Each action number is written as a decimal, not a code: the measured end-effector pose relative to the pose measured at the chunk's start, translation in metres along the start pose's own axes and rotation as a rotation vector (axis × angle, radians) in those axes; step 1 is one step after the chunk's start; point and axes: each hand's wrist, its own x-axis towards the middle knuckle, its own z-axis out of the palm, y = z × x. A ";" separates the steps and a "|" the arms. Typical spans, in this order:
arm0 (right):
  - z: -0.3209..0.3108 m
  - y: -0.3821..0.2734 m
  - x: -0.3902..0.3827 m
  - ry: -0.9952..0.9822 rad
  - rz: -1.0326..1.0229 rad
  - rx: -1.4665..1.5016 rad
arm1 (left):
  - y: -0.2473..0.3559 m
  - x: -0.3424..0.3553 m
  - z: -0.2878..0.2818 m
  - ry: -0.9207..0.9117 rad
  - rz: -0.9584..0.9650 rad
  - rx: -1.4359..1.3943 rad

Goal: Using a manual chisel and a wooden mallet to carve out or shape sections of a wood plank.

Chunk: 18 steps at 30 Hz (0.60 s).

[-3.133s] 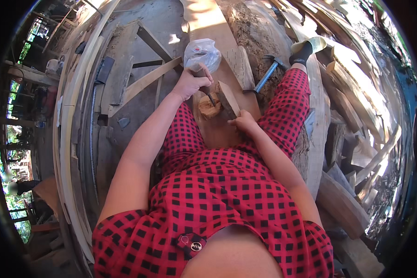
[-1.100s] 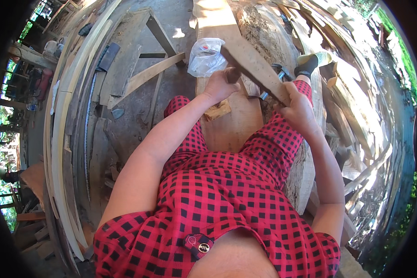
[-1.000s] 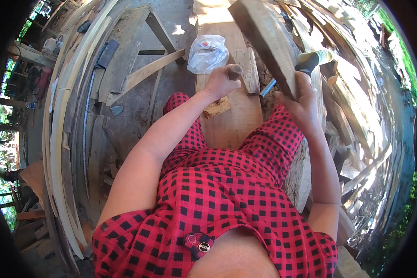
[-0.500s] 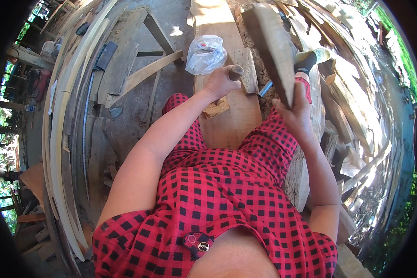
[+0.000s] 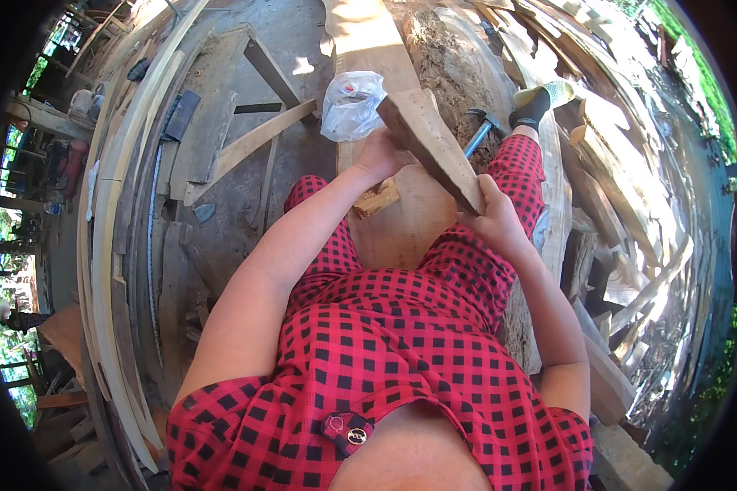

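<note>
With the dial centred on the small, pale-orange, rough-cut chunk of wood [image 5: 377, 199], which is laid on a wide, light-brown timber plank [image 5: 413, 233] between the knees, the left hand [image 5: 377, 155] is placed at 12 o'clock, just above it. Its fingers look curled, but they are largely covered by the board, so what is grasped there cannot be told. At 3 o'clock, the fingers of the right hand [image 5: 498, 219] are clenched around the lower end of a thick, flat, brown wooden board [image 5: 434, 151], which is tilted toward 11 o'clock so that its upper end is seen over the left hand; whether the two touch cannot be told. A striking step, with the board used as a mallet, is judged to be in hand; for any further blow a firm right grip and a steady left hand would be called for, with the knuckles kept clear. Between 11 and 12 o'clock, near the plank's left edge, a crumpled, whitish, see-through plastic bag [image 5: 352, 106] is seen; a small red patch is shown through it, but its contents cannot be made out. At 2 o'clock, a blue-handled metal hammer [image 5: 478, 137] is left ungripped.
</note>
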 end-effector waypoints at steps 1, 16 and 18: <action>0.001 -0.007 0.000 -0.003 -0.003 0.001 | 0.010 -0.007 -0.009 -0.111 -0.217 0.000; 0.114 0.037 -0.009 -0.243 0.744 0.792 | -0.022 -0.069 -0.050 0.625 -0.330 -0.342; 0.117 0.042 -0.008 -0.248 0.752 0.772 | -0.001 -0.073 -0.048 0.721 -0.419 -0.453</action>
